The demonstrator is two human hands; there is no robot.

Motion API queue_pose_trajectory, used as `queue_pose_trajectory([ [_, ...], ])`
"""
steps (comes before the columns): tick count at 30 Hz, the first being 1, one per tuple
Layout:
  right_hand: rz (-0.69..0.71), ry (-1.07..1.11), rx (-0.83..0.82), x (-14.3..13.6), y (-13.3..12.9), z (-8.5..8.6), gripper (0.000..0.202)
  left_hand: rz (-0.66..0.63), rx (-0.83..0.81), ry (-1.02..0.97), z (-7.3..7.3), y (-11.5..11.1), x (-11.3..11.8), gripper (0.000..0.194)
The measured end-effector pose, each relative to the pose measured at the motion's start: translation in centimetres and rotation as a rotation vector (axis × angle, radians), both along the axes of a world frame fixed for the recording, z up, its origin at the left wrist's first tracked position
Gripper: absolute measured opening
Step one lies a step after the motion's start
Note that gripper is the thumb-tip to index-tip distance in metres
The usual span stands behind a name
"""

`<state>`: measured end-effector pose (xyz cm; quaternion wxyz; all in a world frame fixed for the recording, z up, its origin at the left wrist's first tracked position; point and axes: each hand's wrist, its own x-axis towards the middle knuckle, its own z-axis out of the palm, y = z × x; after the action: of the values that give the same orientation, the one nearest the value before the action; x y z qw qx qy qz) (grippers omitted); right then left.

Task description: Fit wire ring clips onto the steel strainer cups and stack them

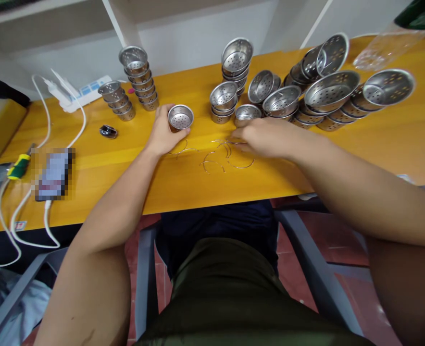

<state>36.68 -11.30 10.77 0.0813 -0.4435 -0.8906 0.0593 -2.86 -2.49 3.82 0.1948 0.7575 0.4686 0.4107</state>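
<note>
1 perforated cup (181, 118), upright, curved wires (241, 167) nearby

Your left hand (163, 134) grips a cup (181, 118); your right hand (265, 138) is by the wires (241, 167) on the surface (183, 187), with stacks (223, 99) of cups just beyond.

Single head-worn camera, wide field; faces forward and down, close over the wearer's torso (216, 288), which fills bottom centre. Left hand (164, 133) and right hand (261, 137) sit mid-frame, farther off; desk (183, 190) spans the width, slightly tilted, shelving (198, 29) at top.
</note>
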Motion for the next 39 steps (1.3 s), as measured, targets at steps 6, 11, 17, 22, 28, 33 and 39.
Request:
queue_pose_trajectory([
  [6, 0.001, -0.083, 0.002, -0.6, 1.7, -1.6, 0.034, -0.016, 0.014, -0.024, 0.4, -0.5, 0.5, 0.104],
  [11, 0.005, -0.201, -0.005, -2.7, 1.7, -0.1, 0.013, -0.035, 0.045, 0.023, 0.3, -0.5, 0.2, 0.105],
  [17, 0.105, 0.074, -0.1, -3.8, 1.3, 4.4, 0.009, -0.029, 0.053, -0.022, 0.9, -1.1, 0.7, 0.101],
  [22, 0.015, 0.571, -0.249, -5.6, -0.4, 8.9, 0.03, -0.081, 0.077, -0.037, 1.3, -1.5, 1.0, 0.106],
  [28, -0.012, 1.086, -0.224, -8.1, 2.9, 4.2, 0.054, -0.182, 0.178, -0.144, -1.1, 0.8, 0.4, 0.121],
  [33, 0.094, 1.219, -0.12, -8.2, 7.1, -1.6, 0.054, -0.354, 0.202, -0.291, -2.9, 2.7, 0.8, 0.109],
  [39, 0.098, 1.144, 0.002, -9.8, 6.4, -3.2, 0.064, -0.501, 0.183, -0.359, -2.9, 1.8, 2.2, 0.125],
])
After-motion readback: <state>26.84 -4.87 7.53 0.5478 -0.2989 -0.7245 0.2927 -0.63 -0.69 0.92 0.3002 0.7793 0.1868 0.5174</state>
